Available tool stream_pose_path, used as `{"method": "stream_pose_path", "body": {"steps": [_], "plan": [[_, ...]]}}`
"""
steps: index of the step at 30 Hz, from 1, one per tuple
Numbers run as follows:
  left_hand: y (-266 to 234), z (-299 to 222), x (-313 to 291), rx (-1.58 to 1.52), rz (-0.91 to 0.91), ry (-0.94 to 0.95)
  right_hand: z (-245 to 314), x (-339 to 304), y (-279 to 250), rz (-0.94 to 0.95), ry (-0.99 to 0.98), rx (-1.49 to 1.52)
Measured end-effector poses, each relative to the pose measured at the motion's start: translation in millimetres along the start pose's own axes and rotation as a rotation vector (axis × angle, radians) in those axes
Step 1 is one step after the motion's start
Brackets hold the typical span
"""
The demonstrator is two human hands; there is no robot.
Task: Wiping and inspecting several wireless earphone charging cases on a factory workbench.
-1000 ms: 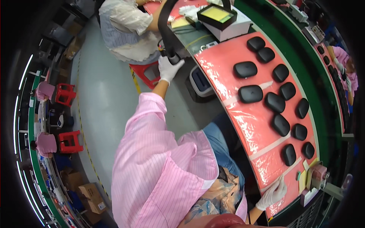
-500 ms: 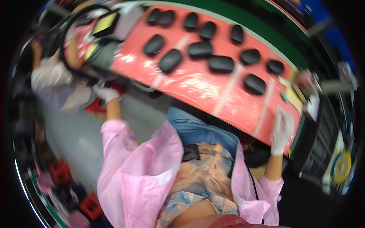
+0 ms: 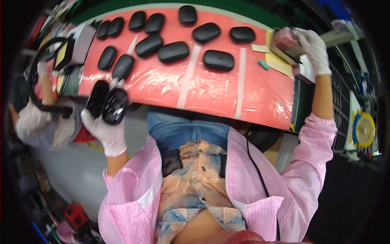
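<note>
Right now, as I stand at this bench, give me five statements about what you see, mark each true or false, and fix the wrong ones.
1. The left hand holds an open black case. True.
2. The right hand is bare. False: it wears a white glove.
3. Closed black cases lie on the red mat. True.
4. The small green piece lies left of all those closed cases. False: it lies to their right.
5. The right hand is at the pinkish box. True.

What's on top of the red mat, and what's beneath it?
On the red mat lie black cases, yellow sheets and a small green piece; the surface beneath is covered.
</note>
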State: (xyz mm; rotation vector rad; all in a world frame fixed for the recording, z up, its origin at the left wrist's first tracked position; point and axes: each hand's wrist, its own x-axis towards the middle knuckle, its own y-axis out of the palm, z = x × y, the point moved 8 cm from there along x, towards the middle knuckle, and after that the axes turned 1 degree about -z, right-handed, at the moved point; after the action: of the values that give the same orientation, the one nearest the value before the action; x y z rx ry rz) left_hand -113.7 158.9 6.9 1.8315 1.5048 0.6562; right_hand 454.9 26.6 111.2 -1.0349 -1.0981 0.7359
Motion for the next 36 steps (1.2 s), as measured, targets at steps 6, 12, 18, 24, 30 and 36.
{"method": "stream_pose_path", "body": {"steps": [6, 12, 18, 24, 30, 36], "plan": [[123, 67, 2, 0.143, 0.505, -0.091, -5, -27, -25, -0.101, 0.137, 0.377], [146, 92, -14, 0.220, 0.596, -0.178, 234, -78, -20, -0.201, -0.432, 0.765], [140, 112, -20, 0.248, 0.477, -0.253, 269, -110, 3, 0.002, -0.455, 0.734], [143, 118, -27, 0.228, 0.506, -0.258, 282, -113, 3, -0.079, -0.422, 0.819], [140, 127, -38, 0.186, 0.587, -0.437, 269, -117, 7, -0.129, -0.478, 0.577], [132, 129, -33, 0.098, 0.474, -0.360, 261, -130, 24, 0.193, -0.354, 0.920]]}}
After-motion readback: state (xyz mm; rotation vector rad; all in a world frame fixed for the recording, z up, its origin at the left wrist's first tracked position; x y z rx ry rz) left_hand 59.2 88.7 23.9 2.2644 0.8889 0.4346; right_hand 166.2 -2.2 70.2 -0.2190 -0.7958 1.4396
